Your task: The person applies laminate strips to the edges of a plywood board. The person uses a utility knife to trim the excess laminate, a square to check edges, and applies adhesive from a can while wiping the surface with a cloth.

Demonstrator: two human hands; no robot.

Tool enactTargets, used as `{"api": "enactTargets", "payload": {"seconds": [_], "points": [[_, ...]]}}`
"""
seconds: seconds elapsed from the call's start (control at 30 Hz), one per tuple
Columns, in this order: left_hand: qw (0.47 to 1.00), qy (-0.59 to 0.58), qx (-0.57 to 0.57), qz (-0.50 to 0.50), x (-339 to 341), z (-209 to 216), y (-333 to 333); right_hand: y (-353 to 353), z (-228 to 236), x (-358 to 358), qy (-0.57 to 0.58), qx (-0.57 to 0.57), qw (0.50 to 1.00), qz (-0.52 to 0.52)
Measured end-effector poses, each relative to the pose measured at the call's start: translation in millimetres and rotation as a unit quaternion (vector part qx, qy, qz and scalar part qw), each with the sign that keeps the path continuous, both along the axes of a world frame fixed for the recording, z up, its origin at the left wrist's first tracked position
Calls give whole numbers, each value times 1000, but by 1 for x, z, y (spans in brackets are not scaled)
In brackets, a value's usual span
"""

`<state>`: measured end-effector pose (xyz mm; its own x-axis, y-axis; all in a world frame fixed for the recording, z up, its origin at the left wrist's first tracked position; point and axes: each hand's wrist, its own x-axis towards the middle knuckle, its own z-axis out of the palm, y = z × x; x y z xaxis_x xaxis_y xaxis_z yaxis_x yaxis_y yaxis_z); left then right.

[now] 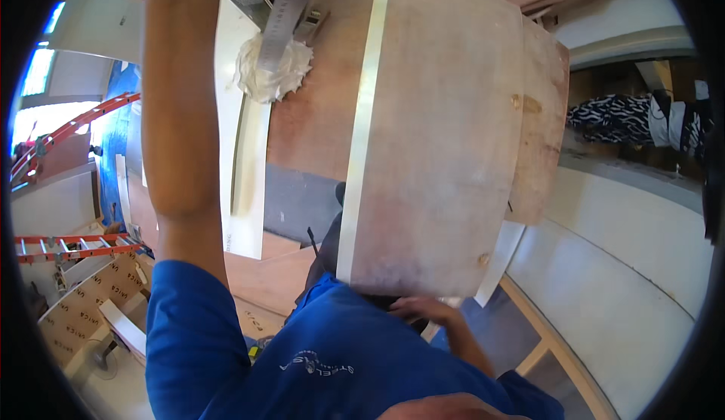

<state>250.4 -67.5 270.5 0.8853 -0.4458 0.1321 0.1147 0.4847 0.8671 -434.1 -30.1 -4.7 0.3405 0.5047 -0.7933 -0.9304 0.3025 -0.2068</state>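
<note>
Raised L forearm (pixel 182 110) closest, L hand off-frame, R hand (pixel 417 309) nr panel (pixel 442 137), can't tell either's opening/grip.

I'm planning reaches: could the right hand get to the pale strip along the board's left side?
Probably yes: the right hand is by the near edge of the board, and nothing seems to lie on its face between there and the pale strip.
</note>
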Motion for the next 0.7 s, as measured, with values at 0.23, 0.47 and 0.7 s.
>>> {"api": "enactTargets", "payload": {"seconds": [0.23,0.47,0.7], "points": [[997,13,53,46,-54,-9,39,-186,-21,-4,-61,-686,661,-298],[981,33,180,59,-65,-6,58,-163,-77,46,-33,-726,603,-330],[959,121,254,-43,-38,-112,9,-147,-23,75,79,-717,635,-276]]}}
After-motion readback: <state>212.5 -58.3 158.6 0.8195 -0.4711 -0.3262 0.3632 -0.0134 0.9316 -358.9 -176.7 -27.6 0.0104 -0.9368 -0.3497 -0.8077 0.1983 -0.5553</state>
